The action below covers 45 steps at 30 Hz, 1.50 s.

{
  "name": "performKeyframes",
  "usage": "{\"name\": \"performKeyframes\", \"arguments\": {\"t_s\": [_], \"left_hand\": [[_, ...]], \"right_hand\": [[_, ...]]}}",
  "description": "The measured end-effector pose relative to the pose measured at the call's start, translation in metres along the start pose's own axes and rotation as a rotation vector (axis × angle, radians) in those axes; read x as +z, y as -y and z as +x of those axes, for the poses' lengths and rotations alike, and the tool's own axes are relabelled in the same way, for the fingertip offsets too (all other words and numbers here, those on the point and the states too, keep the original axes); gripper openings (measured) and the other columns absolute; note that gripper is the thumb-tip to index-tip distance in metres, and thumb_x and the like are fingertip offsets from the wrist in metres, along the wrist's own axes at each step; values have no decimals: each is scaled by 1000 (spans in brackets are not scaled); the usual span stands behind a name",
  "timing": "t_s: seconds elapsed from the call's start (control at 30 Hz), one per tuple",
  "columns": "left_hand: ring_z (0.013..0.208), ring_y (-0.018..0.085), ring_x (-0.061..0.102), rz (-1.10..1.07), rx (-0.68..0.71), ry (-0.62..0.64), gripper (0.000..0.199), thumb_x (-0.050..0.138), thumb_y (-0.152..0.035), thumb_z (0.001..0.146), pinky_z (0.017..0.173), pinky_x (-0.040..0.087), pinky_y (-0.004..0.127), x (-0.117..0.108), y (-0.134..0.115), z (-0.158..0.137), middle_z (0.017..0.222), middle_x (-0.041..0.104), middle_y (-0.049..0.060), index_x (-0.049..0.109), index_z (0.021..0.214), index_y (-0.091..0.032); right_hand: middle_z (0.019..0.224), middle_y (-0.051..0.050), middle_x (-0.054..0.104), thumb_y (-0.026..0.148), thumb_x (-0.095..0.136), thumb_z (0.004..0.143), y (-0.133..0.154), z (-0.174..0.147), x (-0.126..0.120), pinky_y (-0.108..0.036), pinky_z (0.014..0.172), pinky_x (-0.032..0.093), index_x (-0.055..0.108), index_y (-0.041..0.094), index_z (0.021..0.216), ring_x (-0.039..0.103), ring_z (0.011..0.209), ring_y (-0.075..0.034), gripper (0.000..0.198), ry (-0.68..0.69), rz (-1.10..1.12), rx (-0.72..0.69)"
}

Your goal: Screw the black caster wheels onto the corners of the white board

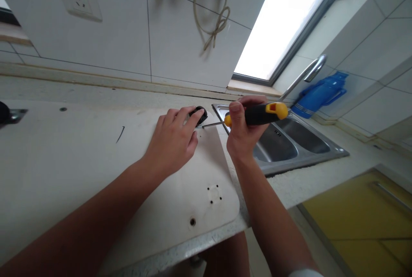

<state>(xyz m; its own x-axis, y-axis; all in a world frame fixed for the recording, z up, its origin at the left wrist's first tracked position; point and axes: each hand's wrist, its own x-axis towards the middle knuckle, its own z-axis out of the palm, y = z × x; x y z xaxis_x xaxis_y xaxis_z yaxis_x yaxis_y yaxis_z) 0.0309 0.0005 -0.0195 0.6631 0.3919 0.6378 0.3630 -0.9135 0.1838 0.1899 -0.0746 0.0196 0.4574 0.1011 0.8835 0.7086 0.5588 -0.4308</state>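
My right hand [245, 129] is wrapped round the black and yellow handle of a screwdriver [265, 114]. The shaft runs left, and its tip reaches the base of a black caster wheel [201, 115]. My left hand [175, 139] is closed on that caster and holds it against a white board [180, 208] with rounded corners. Fingers hide much of the caster and its plate; whether a screw sits under the tip I cannot tell. Several small screw holes [214, 194] and one larger hole [192, 222] mark the board's near right corner.
The board lies on a pale countertop [299, 182]. Right of it is a steel double sink [268, 167] with a faucet [317, 67] and a blue thermos jug [320, 94]. Another caster [13, 115] is at the far left. A tied cord [219, 23] hangs on the tiled wall.
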Motion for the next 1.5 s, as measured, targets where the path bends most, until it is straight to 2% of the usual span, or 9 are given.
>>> {"name": "performKeyframes", "arguments": {"t_s": [0.2,0.37,0.5,0.6,0.8,1.0,1.1,1.3,1.5], "left_hand": [[135,38,59,-3,4,-4,56,57,-18,106,107,53,55,0,0,0,162,62,14,58,161,-22],[134,37,59,7,10,-5,56,58,-18,105,106,53,53,-1,0,0,162,62,13,58,161,-21],[134,37,60,4,12,-8,55,58,-17,105,107,52,53,0,0,0,162,62,14,58,160,-21],[134,38,59,2,6,-8,56,58,-18,105,107,53,55,-1,0,0,162,62,14,58,161,-21],[136,38,58,3,-6,0,56,57,-19,105,108,52,55,-2,-2,0,163,62,14,57,161,-21],[134,38,59,-5,-4,-4,56,56,-18,104,106,52,56,-1,-1,0,163,62,14,58,160,-21],[135,38,59,-5,-3,-6,57,57,-18,104,107,52,56,-2,-1,0,162,62,14,58,161,-20],[136,38,58,1,-6,-3,58,57,-19,104,109,52,55,-1,-1,0,163,62,13,57,161,-21],[135,38,58,4,1,-2,58,57,-18,104,109,51,55,-1,-1,0,163,62,13,57,161,-22]], "right_hand": [[89,2,67,46,87,90,-9,-1,1,-34,79,57,59,28,106,68,80,-14,37,28,15,153],[62,13,47,57,84,93,-14,-4,3,-29,59,42,49,31,116,47,52,-11,49,77,104,289],[81,4,54,67,55,107,-12,-6,2,-35,82,53,51,31,125,59,76,-15,40,152,141,244],[99,-2,64,60,58,107,-11,-6,0,-38,97,56,60,30,131,66,95,-17,38,235,128,269],[93,2,65,50,90,89,-14,-8,2,-31,85,57,70,27,100,64,85,-14,32,198,152,328],[109,-2,60,59,60,110,-13,-18,6,-32,93,56,67,32,122,60,95,-15,31,304,121,270],[110,-2,62,53,65,108,-13,-15,3,-32,98,57,72,32,128,62,99,-15,30,374,180,343],[96,0,72,44,95,85,-14,-13,4,-31,86,56,75,25,102,66,88,-14,32,194,104,386],[90,2,54,66,63,107,-20,-24,9,-30,80,51,62,28,105,54,81,-14,38,188,53,312]]}}
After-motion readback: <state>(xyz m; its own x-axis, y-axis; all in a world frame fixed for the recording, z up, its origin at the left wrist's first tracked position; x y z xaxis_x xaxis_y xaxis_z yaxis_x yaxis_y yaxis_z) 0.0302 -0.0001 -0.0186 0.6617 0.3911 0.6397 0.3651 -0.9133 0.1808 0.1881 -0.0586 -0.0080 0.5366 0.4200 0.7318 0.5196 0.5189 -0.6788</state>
